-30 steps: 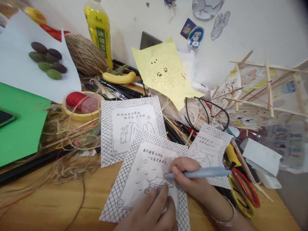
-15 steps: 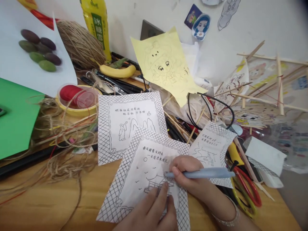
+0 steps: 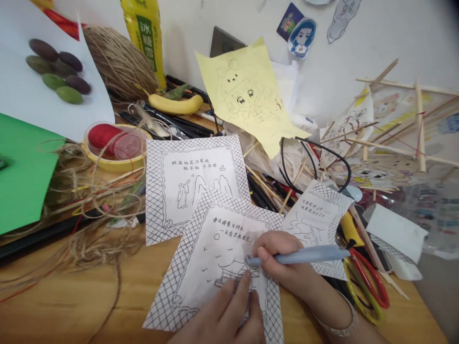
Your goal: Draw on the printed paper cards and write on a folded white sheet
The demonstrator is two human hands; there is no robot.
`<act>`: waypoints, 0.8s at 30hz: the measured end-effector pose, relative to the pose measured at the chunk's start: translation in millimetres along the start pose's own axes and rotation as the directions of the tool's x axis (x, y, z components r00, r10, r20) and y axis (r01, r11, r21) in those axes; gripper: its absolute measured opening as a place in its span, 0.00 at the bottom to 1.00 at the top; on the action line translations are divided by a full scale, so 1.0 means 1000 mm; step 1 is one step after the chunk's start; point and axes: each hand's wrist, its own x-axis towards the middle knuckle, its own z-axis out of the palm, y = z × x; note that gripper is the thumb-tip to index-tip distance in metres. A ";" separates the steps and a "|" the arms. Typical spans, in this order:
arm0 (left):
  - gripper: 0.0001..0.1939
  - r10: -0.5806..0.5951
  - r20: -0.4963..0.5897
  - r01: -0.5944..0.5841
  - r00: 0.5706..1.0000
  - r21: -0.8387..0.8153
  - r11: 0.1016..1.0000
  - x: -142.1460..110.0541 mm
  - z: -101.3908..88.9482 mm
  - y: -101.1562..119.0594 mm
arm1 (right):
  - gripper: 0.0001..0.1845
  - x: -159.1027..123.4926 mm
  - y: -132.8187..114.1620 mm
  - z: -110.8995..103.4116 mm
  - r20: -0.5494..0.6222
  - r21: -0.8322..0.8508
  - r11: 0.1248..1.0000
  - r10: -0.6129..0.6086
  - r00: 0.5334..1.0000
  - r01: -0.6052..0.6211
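My right hand point(image 3: 281, 253) grips a light blue pen point(image 3: 311, 255), its tip on the drawing of a pavilion on the front paper card point(image 3: 201, 248). That card has a crosshatched border, a few lines of handwriting, a small circle and birds. Fingers spread, my left hand point(image 3: 229, 313) lies flat on the lower part of this card and covers some of the drawing. A second bordered card point(image 3: 172, 167), showing a robed figure and hills, lies partly under the first. To the right, a third card point(image 3: 304, 217) is partly hidden behind my right hand and the pen.
Red thread spools sit in a yellow round dish point(image 3: 111, 165) among tangled twine point(image 3: 96, 239). Behind are a toy banana point(image 3: 175, 104), a yellow bottle point(image 3: 145, 43) and a yellow drawing sheet point(image 3: 247, 91). At right are scissors point(image 3: 369, 277) and stick frames point(image 3: 419, 124).
Both hands stay almost where they were, with the pen still on the pavilion drawing. The camera view has shifted very slightly.
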 end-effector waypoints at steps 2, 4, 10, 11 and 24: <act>0.08 0.002 0.000 -0.002 1.000 0.003 1.000 0.000 0.000 0.000 | 0.18 0.000 0.001 -0.001 0.014 -0.011 1.000 0.005 1.000 -0.005; 0.07 0.005 0.008 -0.005 1.000 0.007 1.000 0.001 -0.001 0.001 | 0.18 -0.001 0.001 -0.001 0.021 -0.007 1.000 0.008 1.000 -0.007; 0.07 0.008 0.030 -0.008 1.000 0.002 1.000 0.001 0.000 0.002 | 0.18 0.000 0.000 -0.003 0.033 0.014 0.999 0.046 0.998 -0.046; 0.07 0.009 0.031 -0.009 0.999 0.002 1.000 0.001 0.000 0.002 | 0.17 0.000 0.000 -0.003 0.035 0.017 0.999 0.045 0.998 -0.046; 0.07 0.015 0.040 -0.014 0.999 -0.010 1.000 0.000 -0.002 0.000 | 0.19 -0.001 0.000 -0.001 -0.016 -0.011 1.000 -0.020 1.000 0.019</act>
